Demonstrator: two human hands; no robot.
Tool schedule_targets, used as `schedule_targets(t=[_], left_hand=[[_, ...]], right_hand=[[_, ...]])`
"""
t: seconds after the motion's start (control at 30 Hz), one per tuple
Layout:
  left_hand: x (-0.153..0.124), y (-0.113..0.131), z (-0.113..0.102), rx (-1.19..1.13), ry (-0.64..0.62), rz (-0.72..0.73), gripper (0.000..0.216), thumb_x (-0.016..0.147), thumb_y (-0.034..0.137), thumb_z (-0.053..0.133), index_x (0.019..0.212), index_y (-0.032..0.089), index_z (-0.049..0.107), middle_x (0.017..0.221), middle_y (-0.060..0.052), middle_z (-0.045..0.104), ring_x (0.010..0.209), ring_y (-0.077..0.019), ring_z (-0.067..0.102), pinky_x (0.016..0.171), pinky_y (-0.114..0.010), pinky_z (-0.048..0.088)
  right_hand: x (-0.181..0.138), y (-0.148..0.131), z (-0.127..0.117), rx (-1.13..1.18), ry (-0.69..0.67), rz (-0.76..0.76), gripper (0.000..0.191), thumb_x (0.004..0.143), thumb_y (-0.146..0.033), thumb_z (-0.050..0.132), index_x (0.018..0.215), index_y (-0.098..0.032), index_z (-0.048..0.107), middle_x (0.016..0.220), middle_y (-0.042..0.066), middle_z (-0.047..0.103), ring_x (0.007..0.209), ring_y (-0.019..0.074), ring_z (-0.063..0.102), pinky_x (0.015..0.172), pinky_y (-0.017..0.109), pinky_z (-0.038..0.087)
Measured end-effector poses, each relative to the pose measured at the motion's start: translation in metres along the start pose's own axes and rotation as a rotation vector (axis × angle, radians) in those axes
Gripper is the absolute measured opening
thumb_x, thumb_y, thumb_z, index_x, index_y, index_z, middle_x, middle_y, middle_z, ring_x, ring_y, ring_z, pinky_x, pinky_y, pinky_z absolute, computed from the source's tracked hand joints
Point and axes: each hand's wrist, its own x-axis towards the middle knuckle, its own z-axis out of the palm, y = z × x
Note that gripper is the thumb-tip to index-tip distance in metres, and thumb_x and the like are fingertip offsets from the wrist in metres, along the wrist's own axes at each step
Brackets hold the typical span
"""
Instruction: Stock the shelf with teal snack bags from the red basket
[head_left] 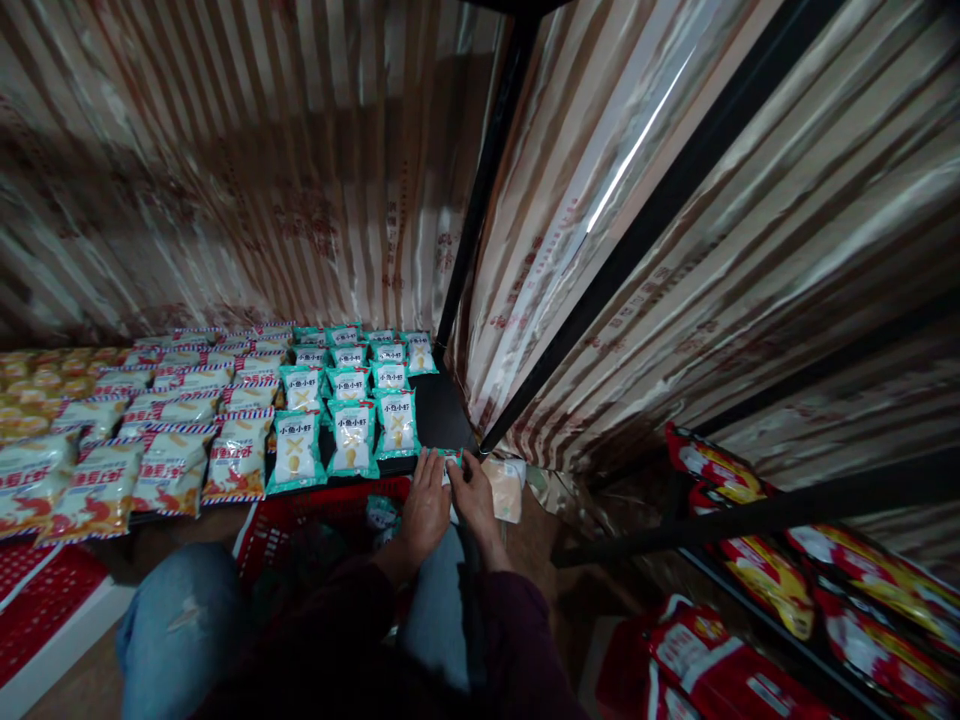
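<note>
My left hand (426, 512) and my right hand (475, 502) are close together at the front right corner of a black shelf (444, 410). Between their fingertips is a small teal and white snack packet (453, 457), mostly covered by the fingers. To the left of my hands, several matching teal snack packets (351, 440) stand in rows on the shelf. Below it, a red basket (270, 520) holds more teal packets (382, 512), partly hidden by my left arm.
Striped snack bags (172, 465) and small yellow packs (45, 385) fill the shelf's left part. Black metal posts (487, 180) rise at the corner before a pleated curtain (300, 170). At right, a lower rack carries red and yellow bags (757, 580). A red and white box (52, 600) lies left.
</note>
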Motion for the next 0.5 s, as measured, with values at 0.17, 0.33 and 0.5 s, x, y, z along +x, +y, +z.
schedule_targets(t=[0.17, 0.33, 0.5], left_hand=[[-0.027, -0.011, -0.007, -0.014, 0.102, -0.012, 0.046, 0.095, 0.022, 0.029, 0.137, 0.006, 0.04, 0.15, -0.02, 0.035, 0.146, -0.026, 0.016, 0.116, -0.052, 0.03], [-0.061, -0.029, -0.017, 0.028, 0.216, -0.045, 0.044, 0.096, 0.027, 0.033, 0.138, 0.013, 0.036, 0.151, -0.018, 0.032, 0.145, -0.0256, 0.02, 0.114, -0.053, 0.032], [-0.087, -0.047, -0.028, 0.07, 0.299, -0.088, 0.038, 0.096, 0.026, 0.035, 0.133, 0.016, 0.041, 0.148, -0.017, 0.036, 0.144, -0.0259, 0.024, 0.112, -0.054, 0.035]], right_hand=[[-0.02, -0.003, 0.01, 0.032, -0.117, 0.031, 0.04, 0.082, -0.049, 0.053, 0.109, -0.021, 0.063, 0.101, 0.008, 0.072, 0.093, 0.0233, 0.066, 0.085, 0.035, 0.051], [-0.047, 0.001, 0.031, 0.15, -0.23, 0.021, 0.034, 0.083, -0.045, 0.054, 0.108, -0.023, 0.062, 0.099, 0.006, 0.072, 0.09, 0.0217, 0.067, 0.08, 0.031, 0.052], [-0.071, 0.004, 0.055, 0.182, -0.28, -0.007, 0.041, 0.087, -0.045, 0.052, 0.12, -0.022, 0.057, 0.106, 0.005, 0.07, 0.101, 0.0206, 0.064, 0.088, 0.031, 0.05]])
